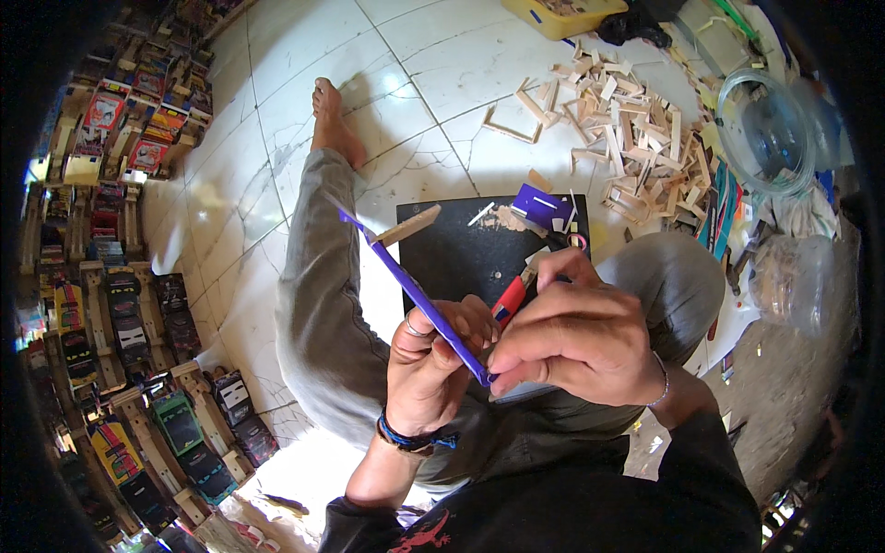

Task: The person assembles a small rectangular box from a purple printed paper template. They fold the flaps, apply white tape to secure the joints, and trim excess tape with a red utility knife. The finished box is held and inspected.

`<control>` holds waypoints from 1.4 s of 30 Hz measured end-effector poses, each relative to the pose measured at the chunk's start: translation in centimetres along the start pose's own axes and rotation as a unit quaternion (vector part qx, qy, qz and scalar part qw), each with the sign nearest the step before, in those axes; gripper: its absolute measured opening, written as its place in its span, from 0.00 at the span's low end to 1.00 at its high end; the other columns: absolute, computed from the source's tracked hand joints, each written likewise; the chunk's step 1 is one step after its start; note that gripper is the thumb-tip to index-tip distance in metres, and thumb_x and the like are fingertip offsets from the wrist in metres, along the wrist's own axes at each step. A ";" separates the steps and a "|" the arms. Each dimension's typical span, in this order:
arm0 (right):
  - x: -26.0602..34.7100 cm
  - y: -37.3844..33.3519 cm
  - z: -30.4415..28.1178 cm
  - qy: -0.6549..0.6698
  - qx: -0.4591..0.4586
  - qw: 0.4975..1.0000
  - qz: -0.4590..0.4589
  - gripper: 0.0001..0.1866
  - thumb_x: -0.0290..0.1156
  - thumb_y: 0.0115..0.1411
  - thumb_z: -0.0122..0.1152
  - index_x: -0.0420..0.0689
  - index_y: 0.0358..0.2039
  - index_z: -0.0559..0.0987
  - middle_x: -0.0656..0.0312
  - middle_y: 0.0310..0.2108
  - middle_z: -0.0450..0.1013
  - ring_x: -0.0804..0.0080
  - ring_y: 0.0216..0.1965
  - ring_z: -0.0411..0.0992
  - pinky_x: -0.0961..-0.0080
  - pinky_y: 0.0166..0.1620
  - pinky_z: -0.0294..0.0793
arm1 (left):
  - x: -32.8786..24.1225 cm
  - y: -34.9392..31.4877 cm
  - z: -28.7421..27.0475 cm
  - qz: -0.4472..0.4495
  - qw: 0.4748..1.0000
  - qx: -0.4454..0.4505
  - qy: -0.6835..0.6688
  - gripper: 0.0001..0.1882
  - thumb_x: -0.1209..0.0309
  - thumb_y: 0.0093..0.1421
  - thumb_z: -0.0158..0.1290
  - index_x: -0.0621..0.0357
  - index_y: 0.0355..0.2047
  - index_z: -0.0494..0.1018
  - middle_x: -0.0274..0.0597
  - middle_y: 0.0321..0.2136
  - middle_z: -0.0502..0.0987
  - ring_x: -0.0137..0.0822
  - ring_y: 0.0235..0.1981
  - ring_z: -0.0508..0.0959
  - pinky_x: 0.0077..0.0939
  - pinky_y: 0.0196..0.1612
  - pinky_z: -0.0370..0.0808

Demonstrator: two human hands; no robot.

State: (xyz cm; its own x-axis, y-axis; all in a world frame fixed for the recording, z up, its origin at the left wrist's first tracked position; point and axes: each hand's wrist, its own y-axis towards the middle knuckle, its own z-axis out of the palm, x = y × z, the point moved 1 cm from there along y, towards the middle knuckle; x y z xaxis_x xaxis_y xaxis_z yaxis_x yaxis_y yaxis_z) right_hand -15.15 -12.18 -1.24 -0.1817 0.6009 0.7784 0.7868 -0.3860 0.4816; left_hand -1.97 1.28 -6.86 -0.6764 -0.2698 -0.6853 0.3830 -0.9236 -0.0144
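A long, narrow purple strip (411,289) runs slantwise across my lap, with a flat wooden piece (408,225) sticking out near its far end. My left hand (431,370), palm turned up, grips the strip along its lower half. At the near end, thumb and forefinger of my right hand (579,334) pinch the strip's tip. A red utility knife (510,300) is tucked in that same hand, its rear part hidden by the fingers. Beneath lies a black board (442,241) with a purple sheet (542,206), scissors (575,241) and wood crumbs on it.
Small L-shaped wooden pieces (636,138) are heaped at the far right. Near them are a clear plastic tub (765,129) and a yellow basin (564,20). Racks of wooden frames with colourful pieces (120,304) line the left. My outstretched leg (318,249) crosses the tiled floor.
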 end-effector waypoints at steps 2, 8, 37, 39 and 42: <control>0.1 -0.1 0.0 -0.001 -0.009 1.000 0.001 0.14 0.37 0.50 0.78 0.52 0.37 0.86 0.74 0.32 0.79 0.77 0.34 0.76 0.70 0.48 0.68 | 0.1 -0.1 0.0 -0.015 1.000 -0.001 -0.016 0.18 0.57 0.65 0.63 0.57 0.43 0.75 0.39 0.34 0.77 0.38 0.41 0.74 0.36 0.48 0.71; -0.1 -0.2 0.0 -0.002 -0.037 0.999 0.010 0.16 0.38 0.49 0.79 0.53 0.39 0.87 0.73 0.35 0.82 0.80 0.35 0.78 0.71 0.47 0.67 | -0.2 -0.5 0.2 -0.053 0.996 -0.040 -0.059 0.17 0.57 0.65 0.62 0.55 0.44 0.74 0.35 0.33 0.75 0.34 0.39 0.72 0.34 0.48 0.70; -0.6 -0.7 0.4 -0.186 -0.047 0.981 -0.026 0.20 0.33 0.46 0.81 0.53 0.42 0.89 0.71 0.42 0.85 0.83 0.40 0.80 0.74 0.44 0.70 | -0.6 0.3 1.5 0.024 0.984 -0.174 -0.006 0.04 0.79 0.67 0.60 0.58 0.39 0.76 0.33 0.34 0.81 0.22 0.37 0.79 0.22 0.46 0.78; -0.7 -0.7 0.4 -0.174 -0.028 0.984 0.006 0.19 0.32 0.46 0.80 0.52 0.41 0.89 0.69 0.41 0.85 0.81 0.39 0.80 0.73 0.44 0.71 | -0.6 0.3 1.4 0.028 0.983 -0.179 0.006 0.04 0.79 0.66 0.61 0.59 0.39 0.76 0.32 0.34 0.81 0.22 0.37 0.79 0.21 0.46 0.78; -0.9 -0.6 0.5 -0.123 -0.017 0.992 0.021 0.18 0.30 0.47 0.79 0.51 0.42 0.89 0.68 0.41 0.85 0.79 0.39 0.80 0.74 0.45 0.71 | -0.5 0.1 1.1 0.032 0.984 -0.175 0.022 0.04 0.79 0.66 0.61 0.59 0.38 0.76 0.32 0.35 0.80 0.22 0.38 0.79 0.20 0.45 0.78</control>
State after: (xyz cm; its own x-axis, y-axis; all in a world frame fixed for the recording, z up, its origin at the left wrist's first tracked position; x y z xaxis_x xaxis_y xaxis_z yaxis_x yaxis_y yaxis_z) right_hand -15.15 -12.09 -2.42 0.0043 0.7346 0.6785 0.7693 -0.4359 0.4671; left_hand -2.35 1.05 -5.70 -0.6188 -0.3053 -0.7237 0.6221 -0.7530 -0.2143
